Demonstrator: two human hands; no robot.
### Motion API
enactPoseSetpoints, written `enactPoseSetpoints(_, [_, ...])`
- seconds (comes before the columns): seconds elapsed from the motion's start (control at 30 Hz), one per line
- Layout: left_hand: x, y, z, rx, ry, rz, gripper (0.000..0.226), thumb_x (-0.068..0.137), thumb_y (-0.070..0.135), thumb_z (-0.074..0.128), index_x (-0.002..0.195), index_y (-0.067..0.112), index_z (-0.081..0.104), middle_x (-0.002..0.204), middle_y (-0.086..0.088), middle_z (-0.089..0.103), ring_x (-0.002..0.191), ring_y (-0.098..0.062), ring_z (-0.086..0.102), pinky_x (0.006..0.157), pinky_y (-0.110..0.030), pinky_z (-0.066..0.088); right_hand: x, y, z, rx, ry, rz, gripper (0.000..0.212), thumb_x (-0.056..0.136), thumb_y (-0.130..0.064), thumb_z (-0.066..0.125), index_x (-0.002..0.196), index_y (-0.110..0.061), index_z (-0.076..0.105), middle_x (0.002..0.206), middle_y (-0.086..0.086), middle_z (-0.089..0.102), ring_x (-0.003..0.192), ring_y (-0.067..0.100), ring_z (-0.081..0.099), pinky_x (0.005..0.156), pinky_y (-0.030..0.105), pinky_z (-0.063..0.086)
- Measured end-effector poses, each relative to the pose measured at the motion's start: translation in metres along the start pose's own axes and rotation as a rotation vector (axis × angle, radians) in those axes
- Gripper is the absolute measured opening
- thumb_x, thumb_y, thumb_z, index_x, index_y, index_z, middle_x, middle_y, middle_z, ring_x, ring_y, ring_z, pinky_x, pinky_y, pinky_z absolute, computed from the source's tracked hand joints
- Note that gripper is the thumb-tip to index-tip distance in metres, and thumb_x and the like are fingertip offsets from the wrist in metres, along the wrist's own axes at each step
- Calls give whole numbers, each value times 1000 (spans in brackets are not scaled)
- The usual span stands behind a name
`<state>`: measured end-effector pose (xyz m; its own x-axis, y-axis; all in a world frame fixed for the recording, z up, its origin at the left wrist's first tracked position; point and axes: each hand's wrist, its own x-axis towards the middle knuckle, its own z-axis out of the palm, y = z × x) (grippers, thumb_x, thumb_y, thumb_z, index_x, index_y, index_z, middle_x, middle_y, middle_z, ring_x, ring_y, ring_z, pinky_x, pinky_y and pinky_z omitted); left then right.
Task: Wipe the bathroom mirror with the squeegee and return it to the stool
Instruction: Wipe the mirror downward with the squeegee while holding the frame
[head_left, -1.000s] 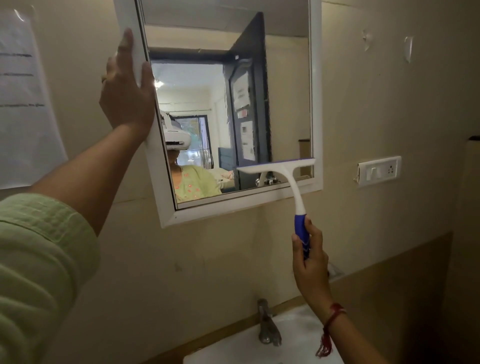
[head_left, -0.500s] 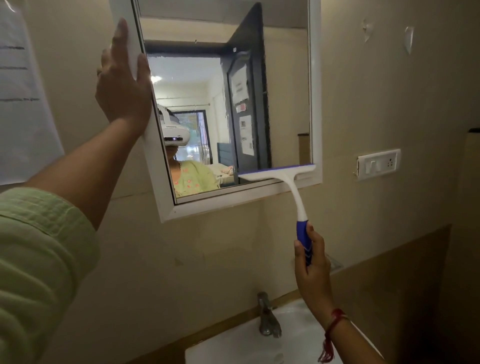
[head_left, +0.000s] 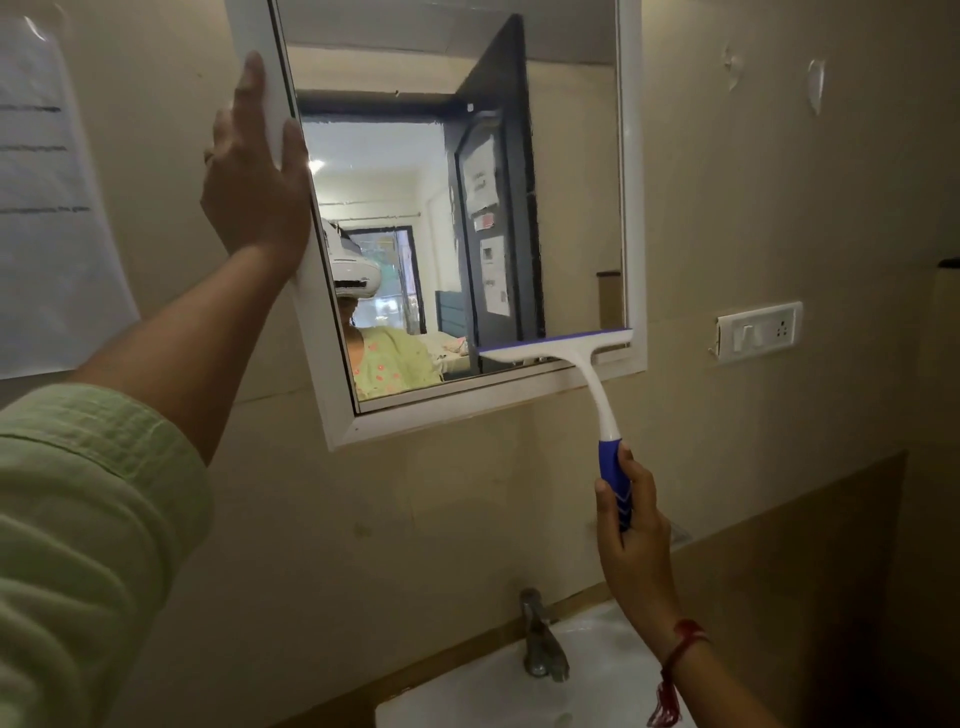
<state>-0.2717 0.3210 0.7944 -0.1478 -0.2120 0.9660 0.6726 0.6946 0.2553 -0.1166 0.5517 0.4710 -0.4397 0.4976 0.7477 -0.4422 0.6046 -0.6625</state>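
Observation:
The white-framed bathroom mirror (head_left: 631, 208) hangs on the beige wall. My left hand (head_left: 254, 171) grips its left frame edge, fingers wrapped over the white border. My right hand (head_left: 631, 525) holds the blue grip of the squeegee (head_left: 587, 374), below the mirror's bottom right corner. The white blade with its blue rubber edge lies against the glass at the bottom right, just above the lower frame. No stool is in view.
A white sink (head_left: 587, 680) with a metal tap (head_left: 540, 639) sits below my right hand. A switch and socket plate (head_left: 761, 332) is on the wall right of the mirror. A paper sheet (head_left: 47, 208) hangs at far left.
The squeegee blade has slid down the right part of the glass to the bottom edge of the mirror. My left hand stayed on the frame.

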Motion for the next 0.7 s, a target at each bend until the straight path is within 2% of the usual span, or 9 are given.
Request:
enactPoseSetpoints(0.1, [0,0,0,-13,2,0,51,93,42,33,144,35,27,132,-2,52,113,-23,52,88,-30,43,-8,-1,-5,4,-3,12,41,88,-29,44,128,-33,36,104,11,54,70,5,54,59,8,48])
enactPoseSetpoints(0.2, [0,0,1,-22,1,-2,51,94,42,33,144,35,28,131,-4,52,111,-25,54,86,-33,43,-5,-15,-7,23,64,-47,42,89,-24,46,131,-23,41,95,-3,57,70,4,56,56,8,48])
enactPoseSetpoints(0.3, [1,-3,3,-40,3,1,50,94,42,34,144,36,27,129,-5,53,110,-26,54,84,-36,44,20,-45,1,71,126,-172,41,91,-14,48,130,-23,40,86,-17,56,60,4,53,49,9,45])
enactPoseSetpoints(0.37, [1,-3,3,-36,1,2,50,95,41,36,144,35,28,129,-7,53,109,-29,54,82,-37,45,43,-71,9,117,119,-250,40,93,-16,46,131,-21,39,88,-23,55,59,1,52,48,6,43])
enactPoseSetpoints(0.47, [1,-2,2,-46,2,0,49,95,39,38,143,35,30,129,-8,54,108,-33,55,81,-41,46,81,-110,27,183,100,-349,41,96,-22,43,136,-27,35,87,-17,55,59,5,51,49,10,43])
enactPoseSetpoints(0.57, [0,-2,2,-39,11,31,48,96,37,39,143,32,30,125,-9,56,104,-32,56,73,-35,44,117,-143,49,212,87,-389,41,99,-25,38,136,-40,28,90,-18,52,69,10,54,58,18,49])
enactPoseSetpoints(0.63, [0,-4,3,-28,15,53,48,97,37,39,143,30,30,123,-10,57,102,-30,57,70,-29,37,142,-161,63,206,90,-415,42,100,-25,36,140,-34,25,93,-20,50,71,7,56,61,17,50])
enactPoseSetpoints(0.7, [0,-5,4,-28,15,55,47,97,37,39,143,30,30,125,-10,57,103,-29,58,69,-28,36,165,-178,73,214,106,-451,44,100,-24,36,142,-27,25,80,-18,51,61,-2,55,53,7,44])
